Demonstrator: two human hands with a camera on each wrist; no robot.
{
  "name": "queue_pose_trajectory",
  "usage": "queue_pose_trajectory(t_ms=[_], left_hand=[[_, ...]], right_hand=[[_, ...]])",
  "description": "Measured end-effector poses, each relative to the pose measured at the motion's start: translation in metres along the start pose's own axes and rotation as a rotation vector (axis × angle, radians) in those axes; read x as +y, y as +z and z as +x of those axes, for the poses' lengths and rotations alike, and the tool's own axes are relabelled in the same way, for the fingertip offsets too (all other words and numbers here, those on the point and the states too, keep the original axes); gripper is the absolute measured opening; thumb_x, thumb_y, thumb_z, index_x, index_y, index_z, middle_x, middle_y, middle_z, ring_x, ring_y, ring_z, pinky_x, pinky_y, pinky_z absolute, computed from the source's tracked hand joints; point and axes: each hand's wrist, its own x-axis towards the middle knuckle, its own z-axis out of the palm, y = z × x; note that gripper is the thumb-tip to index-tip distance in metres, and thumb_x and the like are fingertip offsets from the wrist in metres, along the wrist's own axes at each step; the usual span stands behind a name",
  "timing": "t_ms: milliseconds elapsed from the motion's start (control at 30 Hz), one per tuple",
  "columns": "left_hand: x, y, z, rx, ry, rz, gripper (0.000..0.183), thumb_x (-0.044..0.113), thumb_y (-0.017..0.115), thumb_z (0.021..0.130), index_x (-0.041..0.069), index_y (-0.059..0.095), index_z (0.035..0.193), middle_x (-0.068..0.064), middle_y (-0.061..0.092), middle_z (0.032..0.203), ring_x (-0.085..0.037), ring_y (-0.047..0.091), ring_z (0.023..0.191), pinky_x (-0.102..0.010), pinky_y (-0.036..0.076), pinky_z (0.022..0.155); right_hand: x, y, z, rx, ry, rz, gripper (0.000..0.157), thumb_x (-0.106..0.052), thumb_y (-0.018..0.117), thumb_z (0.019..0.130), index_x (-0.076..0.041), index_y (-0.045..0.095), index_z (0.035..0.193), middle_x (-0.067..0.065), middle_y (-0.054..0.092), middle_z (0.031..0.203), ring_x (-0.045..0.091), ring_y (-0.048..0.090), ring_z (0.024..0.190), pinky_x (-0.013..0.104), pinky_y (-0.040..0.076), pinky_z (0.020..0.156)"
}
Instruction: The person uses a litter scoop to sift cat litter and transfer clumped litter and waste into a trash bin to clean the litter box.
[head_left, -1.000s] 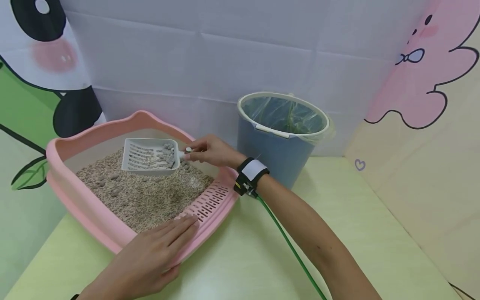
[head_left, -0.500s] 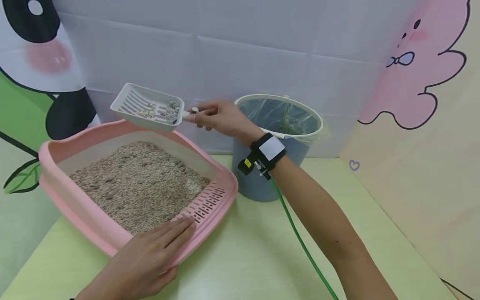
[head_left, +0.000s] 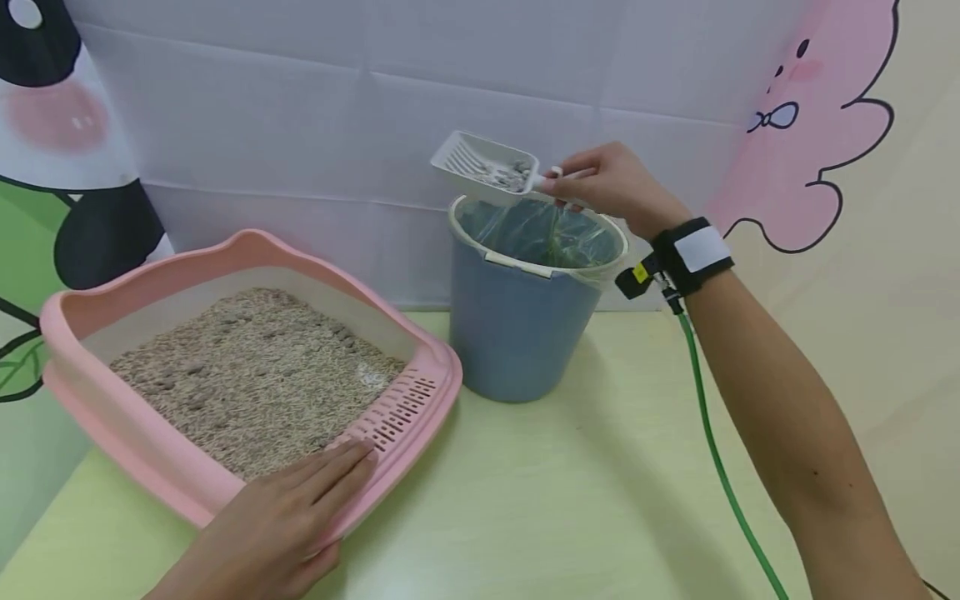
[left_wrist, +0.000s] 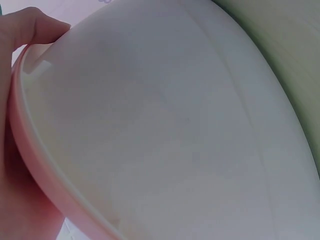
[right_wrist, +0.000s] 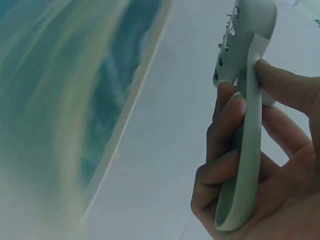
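My right hand [head_left: 611,185] grips the handle of a white slotted litter scoop [head_left: 491,167], fingers curled round it in the right wrist view. Grey clumps and litter bits lie in the scoop near its handle end. The scoop is over the back rim of a blue bin [head_left: 517,333] lined with a clear bag. My left hand [head_left: 288,508] holds the front rim of a pink litter box [head_left: 438,367], fingers flat over the perforated ledge. In the left wrist view its thumb [left_wrist: 47,27] lies against the pale outer wall.
Pellet litter [head_left: 262,383] with darker lumps fills the box floor. The bin stands close right of the box, by the cloth backdrop [head_left: 300,117]. A green cable [head_left: 720,458] trails from the right wrist camera across the pale table [head_left: 487,500].
My right hand has lifted the scoop out of the litter box, then carried it right to above the bin. My left hand keeps its hold on the box rim.
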Motion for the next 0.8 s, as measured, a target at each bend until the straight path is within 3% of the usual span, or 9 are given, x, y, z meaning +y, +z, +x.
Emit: queue_pose_trajectory(t_ms=[133, 267, 400, 533, 633, 800], left_hand=[[-0.001, 0.0, 0.0, 0.02, 0.001, -0.002, 0.075, 0.039, 0.06, 0.08, 0.003, 0.037, 0.142, -0.011, 0.037, 0.147, -0.027, 0.036, 0.129, -0.049, 0.049, 0.091], [-0.002, 0.002, 0.0, 0.044, 0.01, -0.002, 0.076, 0.036, 0.061, 0.077, 0.002, 0.038, 0.141, -0.012, 0.038, 0.146, -0.029, 0.038, 0.127, -0.05, 0.048, 0.091], [-0.002, 0.002, -0.001, 0.043, 0.015, 0.008, 0.077, 0.038, 0.061, 0.078, 0.001, 0.038, 0.141, -0.013, 0.038, 0.146, -0.03, 0.038, 0.127, -0.05, 0.05, 0.089], [-0.003, 0.002, -0.001, 0.051, 0.026, 0.011, 0.075, 0.04, 0.059, 0.079, 0.0, 0.04, 0.14, -0.014, 0.039, 0.145, -0.031, 0.039, 0.126, -0.049, 0.051, 0.088], [-0.003, 0.003, -0.002, 0.07, 0.034, 0.01, 0.074, 0.04, 0.058, 0.08, -0.001, 0.041, 0.139, -0.015, 0.04, 0.145, -0.031, 0.04, 0.125, -0.049, 0.051, 0.088], [-0.002, 0.002, -0.002, 0.067, 0.024, 0.005, 0.077, 0.036, 0.062, 0.075, 0.0, 0.041, 0.139, -0.014, 0.04, 0.145, -0.03, 0.04, 0.126, -0.049, 0.05, 0.088]], right_hand=[[0.031, -0.015, -0.016, 0.047, 0.038, -0.236, 0.039, -0.037, 0.066, 0.086, -0.008, 0.069, 0.111, 0.015, 0.067, 0.105, 0.026, 0.06, 0.074, 0.034, 0.046, 0.058], [0.051, -0.014, -0.027, 0.08, 0.018, -0.583, 0.035, -0.029, 0.067, 0.086, -0.006, 0.069, 0.112, 0.018, 0.067, 0.107, 0.031, 0.059, 0.077, 0.038, 0.046, 0.048], [0.06, -0.009, -0.033, 0.089, -0.056, -0.856, 0.029, -0.024, 0.067, 0.086, -0.008, 0.071, 0.11, 0.019, 0.069, 0.105, 0.033, 0.061, 0.083, 0.045, 0.051, 0.053], [0.064, -0.006, -0.035, 0.12, -0.201, -1.008, 0.023, -0.018, 0.07, 0.083, -0.009, 0.073, 0.104, 0.015, 0.07, 0.085, 0.029, 0.058, 0.071, 0.046, 0.042, 0.06], [0.065, -0.005, -0.035, 0.153, -0.297, -1.094, 0.015, -0.013, 0.07, 0.083, -0.01, 0.075, 0.097, 0.012, 0.064, 0.069, 0.028, 0.052, 0.064, 0.047, 0.038, 0.062], [0.061, -0.007, -0.036, 0.202, -0.349, -1.185, 0.014, -0.006, 0.064, 0.086, -0.01, 0.075, 0.093, 0.014, 0.057, 0.064, 0.03, 0.048, 0.063, 0.049, 0.038, 0.064]])
